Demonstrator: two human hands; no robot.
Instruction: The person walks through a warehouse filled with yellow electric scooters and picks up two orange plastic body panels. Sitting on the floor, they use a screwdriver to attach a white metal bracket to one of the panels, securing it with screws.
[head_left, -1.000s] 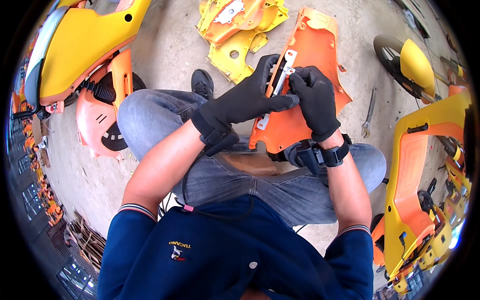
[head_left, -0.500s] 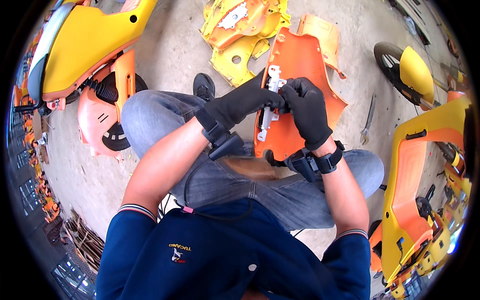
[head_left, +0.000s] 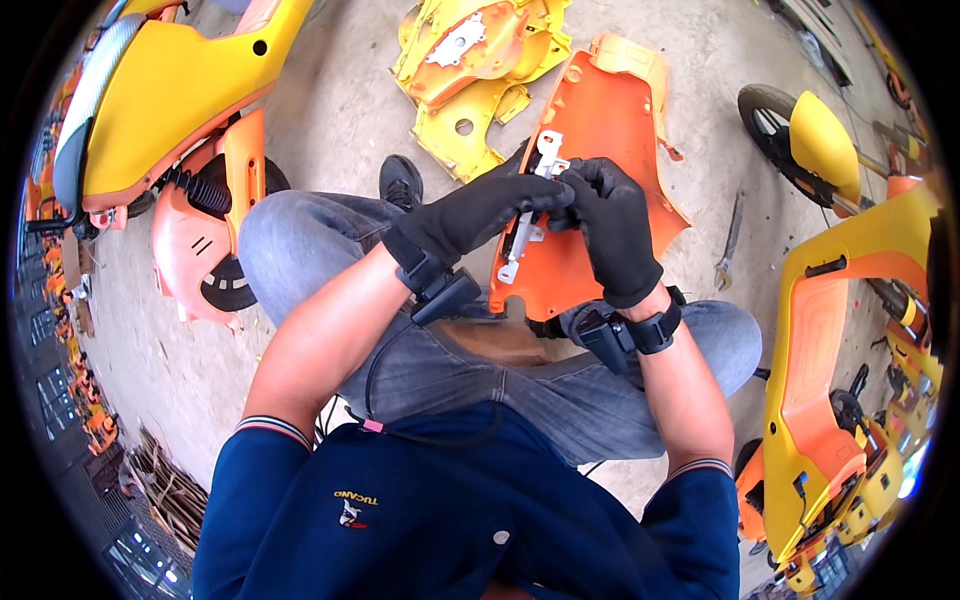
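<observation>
A curved orange plastic panel [head_left: 636, 130] is held tilted above my lap, its hollow inner side facing up. Along its left edge lies a white bracket [head_left: 510, 268] with tabs and holes, and a dark strip shows beside it. My left hand [head_left: 475, 212], in a black glove, is closed at the middle of the bracket, thumb and fingers hiding part of it. Pressed against those fingertips is my black-gloved right hand [head_left: 617, 238], curled in a pinch over the panel. Whatever sits between the right fingertips is hidden.
Yellow and orange body panels [head_left: 462, 95] are piled on the concrete floor ahead. A wrench [head_left: 733, 240] lies to the right, near a wheel with a yellow fender [head_left: 828, 150]. Yellow-orange scooter bodies stand at left [head_left: 185, 90] and right [head_left: 815, 370].
The orange panel's lower end has swung slightly left and its angle has changed a little. Both hands stay together at the bracket, with small finger shifts. The whole view has drifted slightly.
</observation>
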